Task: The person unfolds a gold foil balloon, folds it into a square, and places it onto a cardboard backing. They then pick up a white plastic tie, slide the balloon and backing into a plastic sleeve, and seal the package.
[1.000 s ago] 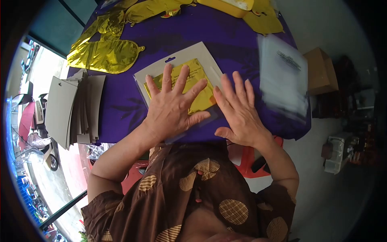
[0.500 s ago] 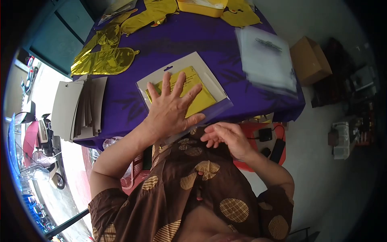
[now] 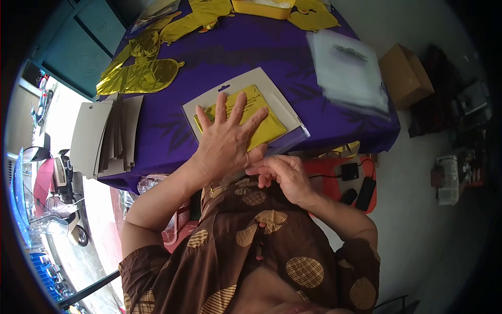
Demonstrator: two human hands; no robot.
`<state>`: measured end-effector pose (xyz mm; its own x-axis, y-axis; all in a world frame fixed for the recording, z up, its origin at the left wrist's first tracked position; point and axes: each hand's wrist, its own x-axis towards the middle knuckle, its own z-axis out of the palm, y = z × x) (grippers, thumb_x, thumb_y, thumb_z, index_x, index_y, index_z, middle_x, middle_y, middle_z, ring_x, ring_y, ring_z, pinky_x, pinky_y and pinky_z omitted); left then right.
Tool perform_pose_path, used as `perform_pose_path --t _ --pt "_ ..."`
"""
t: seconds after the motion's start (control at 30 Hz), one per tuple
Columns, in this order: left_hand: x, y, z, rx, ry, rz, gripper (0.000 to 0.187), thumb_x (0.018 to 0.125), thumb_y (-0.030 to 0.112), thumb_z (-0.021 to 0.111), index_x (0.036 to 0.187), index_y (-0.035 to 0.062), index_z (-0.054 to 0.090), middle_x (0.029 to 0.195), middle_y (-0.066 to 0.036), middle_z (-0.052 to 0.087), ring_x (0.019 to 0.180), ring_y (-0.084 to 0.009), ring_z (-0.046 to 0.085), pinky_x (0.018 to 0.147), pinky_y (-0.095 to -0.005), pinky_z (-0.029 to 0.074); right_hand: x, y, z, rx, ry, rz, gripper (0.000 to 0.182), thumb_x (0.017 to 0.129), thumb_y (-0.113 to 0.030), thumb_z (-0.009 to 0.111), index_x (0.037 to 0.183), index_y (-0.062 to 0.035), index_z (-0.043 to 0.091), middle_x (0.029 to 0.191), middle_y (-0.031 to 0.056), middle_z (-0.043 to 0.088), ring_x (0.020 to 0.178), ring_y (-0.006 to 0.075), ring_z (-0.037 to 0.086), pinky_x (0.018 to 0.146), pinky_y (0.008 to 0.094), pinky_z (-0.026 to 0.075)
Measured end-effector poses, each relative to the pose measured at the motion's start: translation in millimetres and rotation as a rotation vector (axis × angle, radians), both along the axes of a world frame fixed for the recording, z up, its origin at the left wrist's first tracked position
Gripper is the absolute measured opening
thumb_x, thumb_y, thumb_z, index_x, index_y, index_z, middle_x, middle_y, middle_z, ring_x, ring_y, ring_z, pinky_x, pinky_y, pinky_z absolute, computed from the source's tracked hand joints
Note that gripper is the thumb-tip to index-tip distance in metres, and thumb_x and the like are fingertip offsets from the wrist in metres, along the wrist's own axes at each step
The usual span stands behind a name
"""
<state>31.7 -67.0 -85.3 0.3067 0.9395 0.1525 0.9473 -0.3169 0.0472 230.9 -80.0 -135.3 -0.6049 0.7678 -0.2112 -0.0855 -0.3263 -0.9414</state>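
On the front edge of the table lies a clear plastic bag (image 3: pixel 299 134) holding a grey-beige backing card (image 3: pixel 261 78) and a folded yellow foil piece (image 3: pixel 272 123) printed with small dark text. My left hand (image 3: pixel 225 138) rests flat over the foil piece, fingers spread. Just below its thumb, my right hand (image 3: pixel 285 175) has its fingers drawn together at the bag's near edge, seemingly pinching the plastic flap; the fingertips partly hide the contact.
Grey cards (image 3: pixel 97 138) stand stacked at the left. Clear bags (image 3: pixel 350 73) are piled at the right. Gold foil balloons (image 3: pixel 141 76) and a yellow tray (image 3: pixel 261 9) occupy the back. A red stool (image 3: pixel 324 170) with a black adapter (image 3: pixel 350 171) is below the table; a cardboard box (image 3: pixel 405 76) stands beyond.
My right hand has moved left to the bag's near edge, close to my left thumb. My left hand stays spread on the foil piece. The view has shifted slightly.
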Motion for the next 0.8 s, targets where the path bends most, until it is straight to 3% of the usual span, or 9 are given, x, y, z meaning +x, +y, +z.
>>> perform_pose_path --t 0.17,0.37,0.57,0.67,0.8 --pt "0.9 -1.1 -0.9 0.001 0.0 0.007 0.07 0.093 0.065 0.046 0.151 0.0265 0.041 0.154 -0.026 0.031 0.142 -0.0547 0.022 0.098 -0.0815 0.019 -5.8 -2.6 -4.5 -0.161 0.226 -0.064 0.048 0.104 -0.035 0.042 0.117 0.0064 0.064 0.1 0.0161 0.073 0.073 0.0187 0.066 0.068 0.0295 0.05" --pt "12.5 -14.9 -2.8 0.021 0.0 0.069 0.071 0.097 0.068 0.032 0.151 0.0237 0.04 0.154 -0.027 0.03 0.14 -0.0552 0.022 0.097 -0.0827 0.018 -10.5 -6.1 3.0 -0.249 0.236 -0.182 0.045 0.102 -0.045 0.049 0.102 -0.0022 0.065 0.092 0.0113 0.072 0.073 0.0199 0.068 0.063 0.0286 0.049" --pt "31.6 -36.2 -7.5 0.011 -0.02 0.133 0.073 0.097 0.069 0.029 0.151 0.0213 0.041 0.156 -0.028 0.026 0.141 -0.0563 0.02 0.097 -0.0828 0.017 -8.9 -17.8 -2.4 -0.121 0.238 -0.231 0.04 0.102 -0.039 0.054 0.086 -0.005 0.066 0.078 0.006 0.067 0.065 0.015 0.063 0.058 0.0283 0.047" --pt "37.0 -43.5 -5.6 -0.037 -0.018 0.163 0.077 0.097 0.071 0.028 0.154 0.0202 0.034 0.158 -0.028 0.021 0.142 -0.0575 0.018 0.097 -0.0836 0.016 -6.5 -20.1 -1.5 -0.105 0.149 -0.297 0.036 0.102 -0.033 0.055 0.081 -0.0056 0.065 0.076 0.0046 0.066 0.063 0.0129 0.061 0.057 0.0272 0.047" --pt "41.5 -54.9 3.3 -0.059 -0.224 0.174 0.085 0.094 0.074 0.031 0.156 0.016 0.028 0.157 -0.03 0.023 0.142 -0.0596 0.018 0.1 -0.0832 0.015 7.0 -17.1 5.7 -0.018 0.119 -0.229 0.032 0.101 -0.027 0.055 0.083 -0.0041 0.067 0.074 0.0057 0.067 0.062 0.0128 0.062 0.056 0.0257 0.048"
